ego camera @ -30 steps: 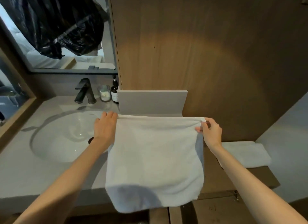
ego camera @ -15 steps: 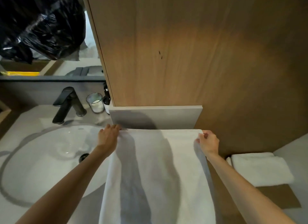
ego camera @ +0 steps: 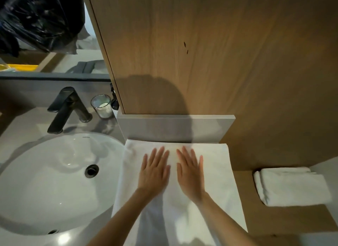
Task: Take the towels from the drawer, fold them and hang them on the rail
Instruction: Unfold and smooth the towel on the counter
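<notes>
- A white towel is spread flat on the counter, just right of the sink.
- The left hand and right hand are laid side by side on it, fingers straight, palms pressed down.
- A folded towel is seen well apart, to the right.

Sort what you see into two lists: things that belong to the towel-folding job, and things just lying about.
Job: spread towel, folded towel to its right, left hand and right hand, both flat on the spread towel.
Lying about: tap, sink, glass, dark bottle, black bag.
</notes>
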`<control>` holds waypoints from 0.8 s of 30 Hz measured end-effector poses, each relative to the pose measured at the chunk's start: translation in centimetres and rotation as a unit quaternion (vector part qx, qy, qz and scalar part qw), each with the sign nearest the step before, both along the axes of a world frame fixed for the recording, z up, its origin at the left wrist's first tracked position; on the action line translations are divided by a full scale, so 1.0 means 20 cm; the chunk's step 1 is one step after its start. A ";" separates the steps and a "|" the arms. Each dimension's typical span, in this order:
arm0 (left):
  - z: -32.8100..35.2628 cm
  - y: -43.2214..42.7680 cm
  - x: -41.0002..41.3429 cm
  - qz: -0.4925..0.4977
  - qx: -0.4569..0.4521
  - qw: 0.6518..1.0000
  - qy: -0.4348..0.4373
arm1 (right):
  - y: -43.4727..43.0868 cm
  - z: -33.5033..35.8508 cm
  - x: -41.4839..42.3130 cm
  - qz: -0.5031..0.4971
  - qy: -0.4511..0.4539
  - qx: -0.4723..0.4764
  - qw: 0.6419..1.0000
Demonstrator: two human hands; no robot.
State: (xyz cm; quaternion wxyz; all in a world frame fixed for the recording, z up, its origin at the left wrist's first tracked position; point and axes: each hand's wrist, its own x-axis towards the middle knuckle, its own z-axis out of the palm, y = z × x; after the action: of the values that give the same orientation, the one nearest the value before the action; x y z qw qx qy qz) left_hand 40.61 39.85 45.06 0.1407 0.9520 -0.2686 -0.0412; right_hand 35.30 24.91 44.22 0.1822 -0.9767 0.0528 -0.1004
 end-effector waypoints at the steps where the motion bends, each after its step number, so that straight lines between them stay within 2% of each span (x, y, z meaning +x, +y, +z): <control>1: -0.02 0.03 0.01 0.011 0.007 1.000 0.002 | -0.05 -0.01 -0.01 0.052 -0.011 -0.056 0.997; 2: -0.02 0.06 0.03 0.025 0.007 1.000 -0.003 | -0.09 -0.04 -0.04 0.102 -0.022 0.023 0.994; 3: -0.02 0.09 0.05 0.041 0.006 0.999 -0.008 | -0.14 -0.06 -0.05 0.136 -0.031 0.158 0.978; 4: 0.00 0.13 0.06 0.059 0.004 0.998 -0.007 | -0.20 -0.05 -0.07 0.129 -0.012 0.183 0.975; 6: 0.01 0.20 0.08 0.087 0.001 0.996 0.004 | -0.33 0.01 -0.07 0.068 0.052 -0.057 0.995; 7: 0.01 0.23 0.08 0.093 -0.004 0.996 0.006 | -0.38 0.03 -0.08 -0.017 0.077 -0.068 0.995; 14: 0.01 0.24 0.08 0.108 0.016 0.994 0.015 | -0.46 0.08 -0.13 -0.102 0.167 -0.083 0.977; 16: 0.04 0.20 0.05 0.117 0.032 0.993 -0.015 | -0.38 0.10 -0.10 -0.110 0.152 -0.054 0.981; 18: 0.06 0.12 -0.04 0.102 0.011 0.994 -0.038 | -0.23 0.13 -0.11 -0.090 0.119 -0.025 0.988; 21: 0.05 -0.04 -0.24 0.061 -0.034 0.997 -0.018 | 0.02 0.08 -0.18 -0.036 0.093 0.026 0.995; 24: 0.00 -0.05 -0.34 0.063 -0.004 0.998 0.001 | 0.08 0.04 -0.27 -0.011 0.067 0.039 0.997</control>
State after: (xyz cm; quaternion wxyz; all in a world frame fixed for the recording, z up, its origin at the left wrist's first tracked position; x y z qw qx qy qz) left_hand 33.80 38.92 45.00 0.1474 0.9664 -0.2080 -0.0322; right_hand 29.94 26.44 44.93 0.2153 -0.9727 0.0791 -0.0349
